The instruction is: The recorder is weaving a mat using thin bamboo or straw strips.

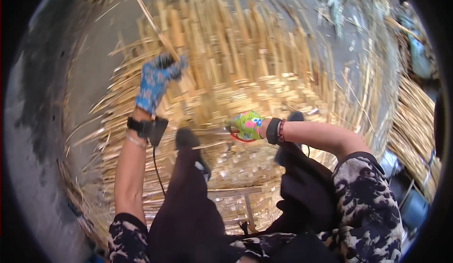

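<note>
My left hand (159,76), in a blue patterned glove with dark fingers, is closed round a long flat reed strip (147,15) that slants up and to the left. Under and in front of me spreads a partly woven mat of split reed (264,91), its long loose strips fanning away from me. My right hand (249,125), in a green flowered glove, is closed on a red-handled tool (241,139) low over the weave. Motion blur hides the tool's exact kind. My feet rest on the mat, either side of the right hand.
Grey concrete floor (35,121) lies to the left. A bundle of reeds (413,131) lies at the right, near a blue-grey container (415,208). Pale shredded scraps (337,8) are scattered at the far right. Loose strip ends stick out along the mat's left edge.
</note>
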Tool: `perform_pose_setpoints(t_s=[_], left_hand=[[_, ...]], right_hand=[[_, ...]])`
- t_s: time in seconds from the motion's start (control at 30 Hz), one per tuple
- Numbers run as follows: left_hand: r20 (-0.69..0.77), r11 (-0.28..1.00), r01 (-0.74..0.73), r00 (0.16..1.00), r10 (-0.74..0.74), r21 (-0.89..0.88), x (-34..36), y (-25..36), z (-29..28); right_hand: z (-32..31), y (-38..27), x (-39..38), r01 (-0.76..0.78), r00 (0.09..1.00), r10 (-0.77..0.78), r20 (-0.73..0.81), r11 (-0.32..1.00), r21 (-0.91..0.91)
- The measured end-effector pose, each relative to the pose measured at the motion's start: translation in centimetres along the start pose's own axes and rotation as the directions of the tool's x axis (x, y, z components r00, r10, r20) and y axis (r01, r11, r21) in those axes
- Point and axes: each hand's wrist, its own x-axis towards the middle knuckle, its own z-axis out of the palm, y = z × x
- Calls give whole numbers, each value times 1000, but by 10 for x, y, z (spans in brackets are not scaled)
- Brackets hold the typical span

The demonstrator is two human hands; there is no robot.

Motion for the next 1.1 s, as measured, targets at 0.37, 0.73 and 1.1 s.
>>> perform_pose_setpoints(t_s=[0.37,0.73,1.1], left_hand=[[237,988,141,964,-124,-57,-40,-20,141],[230,975,218,948,-219,33,-62,-40,189],[226,960,274,941,-253,-66,-43,-40,180]], right_hand=[[-2,51,-76,588,809,-241,-536,364,723],[15,75,-90,403,905,58,-420,194,895],[18,79,-92,217,961,133,-242,177,960]])
